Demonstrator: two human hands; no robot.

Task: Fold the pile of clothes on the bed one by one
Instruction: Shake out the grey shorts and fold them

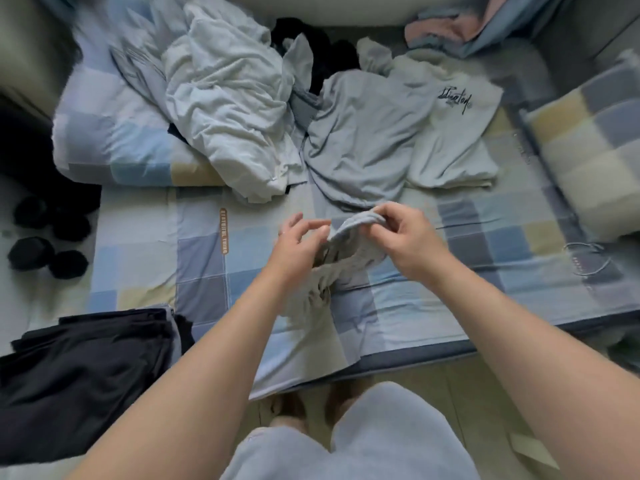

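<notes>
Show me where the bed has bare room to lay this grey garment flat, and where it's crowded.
Bare checked sheet lies left of the grey garment, between the folded dark stack and the quilt, and right of it, toward the checked pillow, though a thin wire loop lies there. Crowded: the unfolded pile behind.

**Bare forearms, pale blue-grey legwear**

The person's left forearm [207, 358] and right forearm [519, 323] are bare along their whole visible length, from the frame's lower edge up to the left hand [299, 237] and right hand [403, 233]. A small pale band [282, 233], possibly a ring, sits on a finger of the left hand, too blurred to be sure. The legs are covered by a plain, soft, light blue-grey garment [381, 445]; shorts or trousers cannot be told. The feet [287, 410] appear beyond it, blurred, any footwear indistinct.
</notes>
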